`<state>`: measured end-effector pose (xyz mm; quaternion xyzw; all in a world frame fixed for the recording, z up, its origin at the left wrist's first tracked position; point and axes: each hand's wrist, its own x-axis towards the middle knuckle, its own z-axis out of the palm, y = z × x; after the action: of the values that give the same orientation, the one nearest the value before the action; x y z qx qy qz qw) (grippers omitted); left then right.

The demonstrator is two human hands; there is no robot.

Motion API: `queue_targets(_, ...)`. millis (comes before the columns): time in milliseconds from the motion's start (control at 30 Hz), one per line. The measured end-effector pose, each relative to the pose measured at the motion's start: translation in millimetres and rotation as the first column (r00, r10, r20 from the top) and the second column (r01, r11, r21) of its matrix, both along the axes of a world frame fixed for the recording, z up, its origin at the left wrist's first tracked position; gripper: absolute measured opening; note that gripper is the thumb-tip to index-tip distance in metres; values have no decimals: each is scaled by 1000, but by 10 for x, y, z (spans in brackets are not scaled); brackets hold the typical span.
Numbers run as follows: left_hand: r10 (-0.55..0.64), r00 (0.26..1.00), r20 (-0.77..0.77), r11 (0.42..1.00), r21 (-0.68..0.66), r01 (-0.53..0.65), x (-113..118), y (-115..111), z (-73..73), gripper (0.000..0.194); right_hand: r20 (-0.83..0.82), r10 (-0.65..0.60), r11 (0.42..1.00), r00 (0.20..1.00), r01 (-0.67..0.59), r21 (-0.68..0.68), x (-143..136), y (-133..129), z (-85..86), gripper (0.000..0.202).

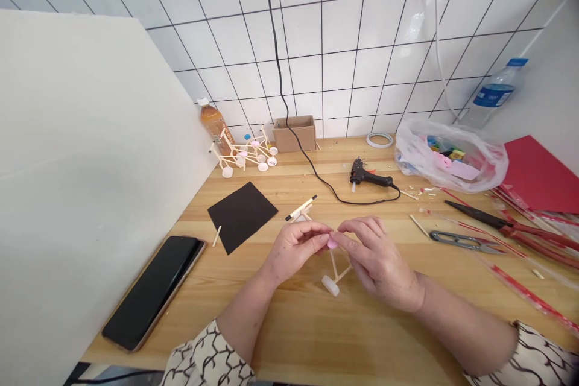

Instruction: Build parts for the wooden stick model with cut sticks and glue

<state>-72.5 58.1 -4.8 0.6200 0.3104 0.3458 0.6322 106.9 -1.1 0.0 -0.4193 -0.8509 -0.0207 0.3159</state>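
Note:
Between my hands is a small model bicycle of thin wooden sticks [333, 265], with a thick white round wheel [330, 286] at its near end and a pink disc [332, 242] on top. My left hand [292, 253] is closed, thumb and forefinger pinching at the disc. From the other side, my right hand [380, 265] has its fingertips closed on the same spot and covers part of the frame. The model's far end, with a black-tipped handlebar stick [301, 208], shows beyond my left fingers.
Several finished stick models [244, 154] stand at the back left by a tea bottle [215, 123]. A black glue gun [368, 176] lies behind my hands, its cord crossing the table. Thread snips [461, 241] and pliers [511, 226] lie right, a phone [154, 292] and black card [243, 217] left.

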Motion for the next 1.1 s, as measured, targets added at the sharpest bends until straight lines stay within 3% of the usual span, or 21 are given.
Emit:
queue_targets(467,8,1000,-8,1000,-4,-9,15,-7,22,19,35,-7,998,999,5,58,-8,-10,7,40)
queue_targets(600,7,1000,-7,1000,-12,-7,8,-18,24,20,-173,-9,999,985,0,-54,-7,11,8,36)
queue_targets(700,60,998,9,998,4,-60,-15,-48,39,26,-417,-77,988,906,13,-155,-1,62,38,23)
queue_targets(800,158,987,9,987,34,-158,-39,-87,67,22,-520,-168,953,837,4,-302,1,124,105,11)
queue_targets(867,197,980,-40,979,54,-195,-47,-106,84,19,-518,-220,912,826,-15,-411,-2,161,157,15)
queue_targets(1000,130,977,-169,992,24,-128,-39,-118,97,25,-464,-275,810,842,-58,-584,-15,218,225,20)
queue_targets(1100,76,982,-176,996,-34,-83,-27,-113,86,27,-444,-301,756,844,-72,-650,-25,242,234,20)
